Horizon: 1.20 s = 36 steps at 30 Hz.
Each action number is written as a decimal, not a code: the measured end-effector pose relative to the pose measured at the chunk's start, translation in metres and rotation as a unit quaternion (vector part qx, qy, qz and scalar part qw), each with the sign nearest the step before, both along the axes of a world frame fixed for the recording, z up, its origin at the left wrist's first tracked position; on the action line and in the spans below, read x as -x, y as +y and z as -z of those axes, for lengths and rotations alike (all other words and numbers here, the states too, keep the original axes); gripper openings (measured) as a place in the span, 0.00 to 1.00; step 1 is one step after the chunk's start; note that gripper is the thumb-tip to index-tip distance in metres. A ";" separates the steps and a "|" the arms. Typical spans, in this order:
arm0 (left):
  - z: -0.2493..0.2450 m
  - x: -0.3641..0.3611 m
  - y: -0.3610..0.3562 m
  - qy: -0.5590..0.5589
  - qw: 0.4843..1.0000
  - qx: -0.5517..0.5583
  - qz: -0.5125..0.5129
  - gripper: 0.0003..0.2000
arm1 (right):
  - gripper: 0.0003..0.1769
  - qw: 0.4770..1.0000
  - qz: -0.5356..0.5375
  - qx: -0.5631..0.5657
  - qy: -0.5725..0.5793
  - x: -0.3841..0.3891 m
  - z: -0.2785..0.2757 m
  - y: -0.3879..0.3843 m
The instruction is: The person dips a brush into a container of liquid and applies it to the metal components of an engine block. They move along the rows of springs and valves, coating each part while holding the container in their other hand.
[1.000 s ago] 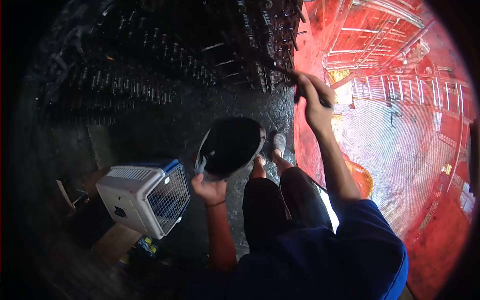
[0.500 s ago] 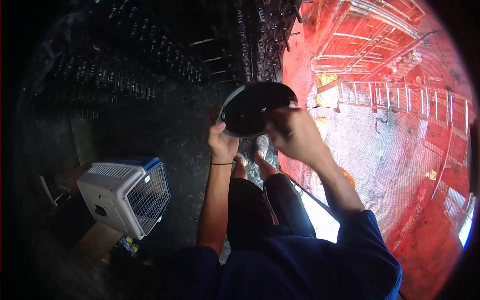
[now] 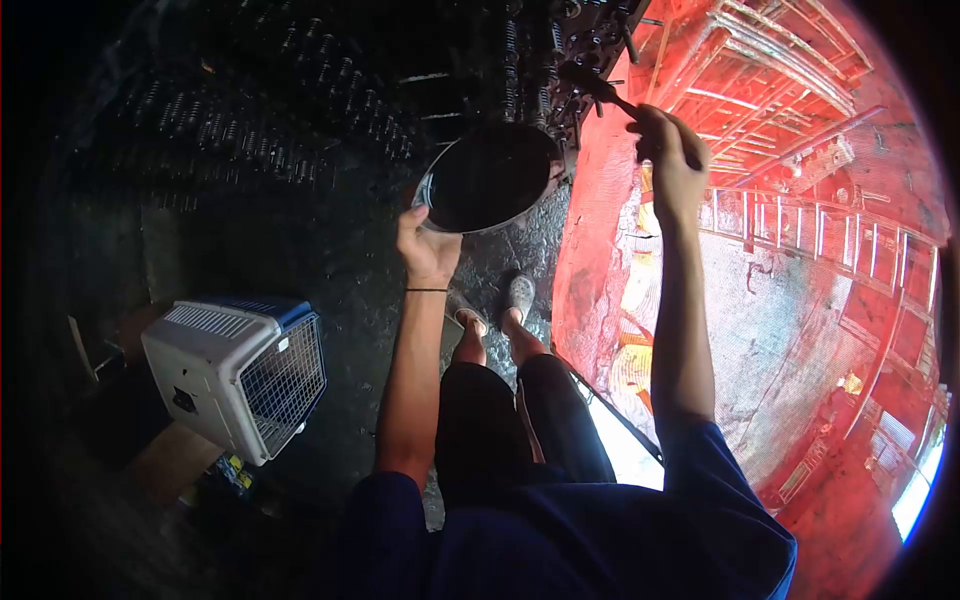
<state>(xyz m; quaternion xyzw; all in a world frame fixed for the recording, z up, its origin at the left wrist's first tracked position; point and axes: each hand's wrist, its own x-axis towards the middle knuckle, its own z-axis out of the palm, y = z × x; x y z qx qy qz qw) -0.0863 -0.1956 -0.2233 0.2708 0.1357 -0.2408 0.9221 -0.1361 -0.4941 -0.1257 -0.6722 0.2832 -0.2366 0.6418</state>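
Grips one round dark bowl (image 3: 490,175) by its near rim with the left hand (image 3: 427,248), at 12 o'clock of the frame's middle, fingers (image 3: 408,222) curled and pressed tight on the edge. Wears one thin black band (image 3: 428,290) on that wrist. Holds one thin dark tool (image 3: 603,92) in the right hand (image 3: 668,160) at 1 o'clock, fingers (image 3: 652,125) closed in a pinch round its handle, tip pointing to 11 o'clock and touching or nearly touching the dark rack (image 3: 545,50) of coil springs; cannot tell which. Keeps the bowl just beside the tool hand, apart from it, with its far rim close under the rack. Stands on two feet (image 3: 520,297) on the dark wet floor (image 3: 350,250) straight below the bowl, at 6 o'clock of it. At 3 o'clock, one large red metal frame (image 3: 780,200) with many white-edged bars. At 8 o'clock, well apart from both hands, one grey pet carrier (image 3: 215,360) with a blue back and a wire door, on the floor.
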 end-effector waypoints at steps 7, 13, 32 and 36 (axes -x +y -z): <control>-0.006 0.000 0.044 -0.006 0.999 -0.036 -0.002 0.30 | 0.16 0.985 -0.020 0.169 0.015 -0.052 0.095 0.058; 0.003 0.032 0.100 0.014 0.998 -0.052 -0.019 0.29 | 0.12 0.974 -0.012 0.225 0.024 -0.015 0.068 0.068; 0.011 0.034 0.248 0.009 0.995 -0.089 0.053 0.35 | 0.14 0.910 0.076 0.406 0.027 -0.070 0.136 0.127; 0.014 0.024 0.268 0.001 0.993 -0.096 0.068 0.36 | 0.13 0.906 0.016 0.413 0.092 -0.070 0.146 0.142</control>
